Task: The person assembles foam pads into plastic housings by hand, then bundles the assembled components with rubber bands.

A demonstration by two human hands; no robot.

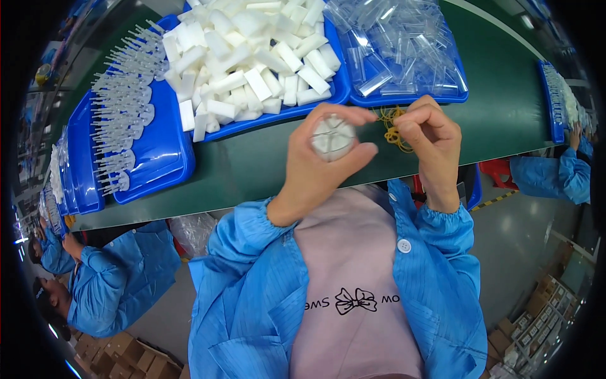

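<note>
My left hand [306, 167] is curled round a short round bundle [333, 138] of white pieces, whose top shows wedge-like parts with dark seams between them. Thumb and fingers wrap its sides, and it is held up over the bench's near part. To the right, my right hand [437, 145] is closed, with thumb and fingertips pinched together. Just left of those fingertips lies a loose tangle of yellow rubber bands [392, 134] on the green bench. Whether a band sits in the pinch I cannot make out.
Beyond my hands stand a blue tray heaped with white foam blocks [255, 82] and another with clear plastic tubes [404, 57]. At left, a blue tray [154, 167] holds rows of translucent pronged pieces [123, 104]. Co-workers in blue smocks [120, 278] sit along the green bench [505, 120].
</note>
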